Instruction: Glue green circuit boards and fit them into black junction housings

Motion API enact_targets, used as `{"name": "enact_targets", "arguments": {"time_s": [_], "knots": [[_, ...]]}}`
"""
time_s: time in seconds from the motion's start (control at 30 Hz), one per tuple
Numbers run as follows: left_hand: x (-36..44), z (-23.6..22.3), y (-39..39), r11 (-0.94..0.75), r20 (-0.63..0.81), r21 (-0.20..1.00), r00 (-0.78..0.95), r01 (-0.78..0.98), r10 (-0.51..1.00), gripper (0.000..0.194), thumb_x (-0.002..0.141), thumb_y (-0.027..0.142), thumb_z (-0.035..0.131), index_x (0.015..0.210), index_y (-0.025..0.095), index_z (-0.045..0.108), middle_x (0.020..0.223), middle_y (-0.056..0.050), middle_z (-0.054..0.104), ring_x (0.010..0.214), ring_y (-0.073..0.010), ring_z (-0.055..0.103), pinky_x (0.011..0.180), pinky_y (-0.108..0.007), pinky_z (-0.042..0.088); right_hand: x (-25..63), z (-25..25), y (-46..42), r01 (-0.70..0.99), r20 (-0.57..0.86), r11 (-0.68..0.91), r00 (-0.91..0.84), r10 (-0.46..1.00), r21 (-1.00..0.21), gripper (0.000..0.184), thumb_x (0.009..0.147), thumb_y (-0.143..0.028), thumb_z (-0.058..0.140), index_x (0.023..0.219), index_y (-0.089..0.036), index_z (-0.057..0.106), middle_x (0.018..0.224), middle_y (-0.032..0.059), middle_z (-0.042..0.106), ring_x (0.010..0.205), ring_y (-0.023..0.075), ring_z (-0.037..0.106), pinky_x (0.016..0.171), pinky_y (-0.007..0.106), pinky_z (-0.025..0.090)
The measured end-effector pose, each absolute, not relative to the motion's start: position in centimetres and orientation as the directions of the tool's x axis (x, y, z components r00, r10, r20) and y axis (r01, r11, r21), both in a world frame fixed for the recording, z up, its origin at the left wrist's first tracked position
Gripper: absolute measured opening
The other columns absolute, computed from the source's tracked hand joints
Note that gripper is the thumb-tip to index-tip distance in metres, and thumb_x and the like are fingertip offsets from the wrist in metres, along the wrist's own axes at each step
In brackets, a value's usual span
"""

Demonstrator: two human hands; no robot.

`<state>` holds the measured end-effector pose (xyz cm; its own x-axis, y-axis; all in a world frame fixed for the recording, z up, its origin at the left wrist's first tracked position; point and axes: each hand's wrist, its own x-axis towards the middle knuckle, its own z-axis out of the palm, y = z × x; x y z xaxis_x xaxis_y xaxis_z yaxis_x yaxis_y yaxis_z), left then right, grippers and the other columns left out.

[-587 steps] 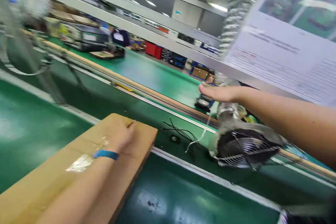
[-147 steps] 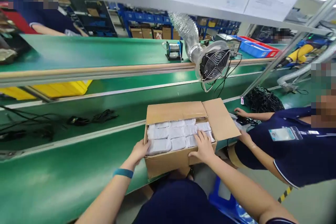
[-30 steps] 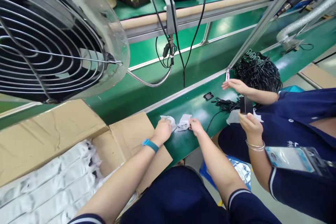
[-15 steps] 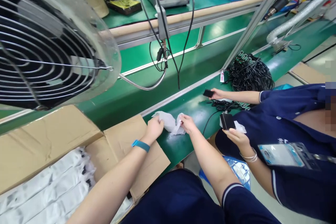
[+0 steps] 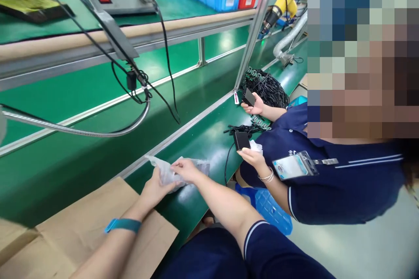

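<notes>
A crumpled, translucent white bag (image 5: 167,175) is between my hands, low over the green bench. My left hand (image 5: 156,191), with a teal band (image 5: 122,225) on its wrist, is closed around the bag's near left side. From the right, my right hand (image 5: 186,170) grips the bag with its fingers bent onto the film. Whether anything lies inside the bag cannot be made out. To the right, a co-worker's hands hold one black box (image 5: 249,97) farther off and another black box (image 5: 242,141) nearer, with white wrapping beside it.
Cardboard flaps (image 5: 94,231) lie at the lower left. Black cables (image 5: 266,89) are heaped on the bench (image 5: 196,139), with a smaller bundle (image 5: 244,130) nearer. Loose wires hang from the shelf rail (image 5: 183,24). The co-worker sits close on my right; a blue stool (image 5: 271,209) is below.
The view has swung right, taking the fan and packed carton out of sight. My hands have come closer together on the bag. The co-worker's farther box is now tilted up.
</notes>
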<state>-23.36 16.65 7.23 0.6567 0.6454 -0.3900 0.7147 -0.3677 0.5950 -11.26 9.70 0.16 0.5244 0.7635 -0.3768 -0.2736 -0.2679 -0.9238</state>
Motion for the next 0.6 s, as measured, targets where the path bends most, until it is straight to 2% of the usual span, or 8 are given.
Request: {"name": "enact_targets", "arguments": {"time_s": [0.03, 0.1, 0.2, 0.3, 0.37, 0.43, 0.5, 0.6], "knots": [[-23.3, 6.9, 16.6, -0.377, -0.389, 0.597, 0.667, 0.708, 0.636, 0.075, 0.062, 0.053, 0.069, 0.126, 0.02, 0.049, 0.093, -0.004, 0.073, 0.083, -0.0269, 0.071, 0.066, -0.03, 0.051, -11.6, 0.3, 9.8, -0.246, -0.366, -0.276, 0.512, 0.777, -0.929, 0.001, 0.078, -0.018, 0.067, 0.077, -0.018, 0.068, 0.06, -0.0049, 0.061, 0.055, 0.0119, 0.058, 0.055, 0.022, 0.047], [-23.1, 6.1, 16.7, -0.421, -0.371, 0.574, 0.682, 0.702, 0.631, 0.055, 0.067, 0.05, 0.063, 0.114, 0.022, 0.059, 0.093, -0.004, 0.074, 0.088, -0.0278, 0.071, 0.07, -0.029, 0.051, -12.3, 0.7, 9.5, -0.176, -0.332, -0.282, 0.495, 0.803, -0.943, 0.003, 0.078, -0.016, 0.068, 0.078, -0.019, 0.069, 0.065, -0.0035, 0.065, 0.06, 0.0142, 0.062, 0.06, 0.024, 0.052], [-23.0, 4.9, 16.9, -0.472, -0.328, 0.545, 0.694, 0.693, 0.641, 0.029, 0.075, 0.041, 0.052, 0.093, 0.024, 0.067, 0.09, -0.005, 0.075, 0.092, -0.0279, 0.071, 0.076, -0.029, 0.051, -12.9, 1.4, 7.1, -0.038, -0.249, -0.272, 0.537, 0.806, -0.962, 0.012, 0.083, -0.017, 0.065, 0.09, -0.021, 0.072, 0.092, 0.0019, 0.074, 0.091, 0.0193, 0.069, 0.086, 0.032, 0.054], [-23.2, 3.9, 17.3, -0.492, -0.296, 0.493, 0.67, 0.717, 0.681, 0.024, 0.079, 0.038, 0.048, 0.084, 0.022, 0.066, 0.086, -0.009, 0.075, 0.087, -0.0287, 0.07, 0.075, -0.03, 0.051, -12.7, 1.4, 2.7, 0.114, -0.164, -0.32, 0.672, 0.723, -0.941, 0.03, 0.092, -0.023, 0.055, 0.119, -0.021, 0.067, 0.135, 0.0113, 0.061, 0.133, 0.026, 0.049, 0.115, 0.047, 0.033], [-23.5, 3.5, 17.6, -0.496, -0.293, 0.456, 0.651, 0.739, 0.7, 0.023, 0.081, 0.038, 0.046, 0.076, 0.022, 0.063, 0.08, -0.01, 0.073, 0.081, -0.0292, 0.068, 0.072, -0.032, 0.05, -12.3, 0.6, -0.3, 0.304, -0.101, -0.453, 0.729, 0.677, -0.838, 0.046, 0.092, -0.032, 0.06, 0.136, -0.02, 0.057, 0.155, 0.0165, 0.041, 0.148, 0.0333, 0.028, 0.119, 0.058, 0.019], [-23.6, 3.4, 17.8, -0.48, -0.291, 0.457, 0.636, 0.749, 0.715, 0.024, 0.082, 0.039, 0.045, 0.073, 0.022, 0.06, 0.077, -0.01, 0.071, 0.077, -0.0289, 0.067, 0.07, -0.033, 0.05, -11.8, -0.5, -2.3, 0.498, -0.074, -0.56, 0.7, 0.71, -0.662, 0.072, 0.083, -0.043, 0.073, 0.146, -0.023, 0.047, 0.163, 0.0184, 0.026, 0.151, 0.0404, 0.013, 0.116, 0.066, 0.015], [-23.6, 3.6, 17.8, -0.456, -0.278, 0.486, 0.626, 0.745, 0.728, 0.024, 0.082, 0.04, 0.045, 0.075, 0.023, 0.061, 0.077, -0.009, 0.071, 0.077, -0.0285, 0.067, 0.07, -0.034, 0.051, -11.4, -1.7, -2.9, 0.608, -0.096, -0.568, 0.631, 0.77, -0.555, 0.089, 0.074, -0.048, 0.081, 0.15, -0.027, 0.042, 0.164, 0.0183, 0.021, 0.152, 0.0435, 0.008, 0.114, 0.069, 0.016], [-23.2, 4.6, 17.4, -0.449, -0.246, 0.534, 0.64, 0.716, 0.728, 0.025, 0.082, 0.039, 0.045, 0.084, 0.023, 0.064, 0.081, -0.008, 0.073, 0.08, -0.0287, 0.068, 0.073, -0.034, 0.052, -11.0, -2.8, -1.8, 0.61, -0.096, -0.559, 0.623, 0.776, -0.562, 0.084, 0.077, -0.039, 0.081, 0.15, -0.028, 0.042, 0.164, 0.0179, 0.021, 0.151, 0.0431, 0.014, 0.113, 0.066, 0.023]]}}
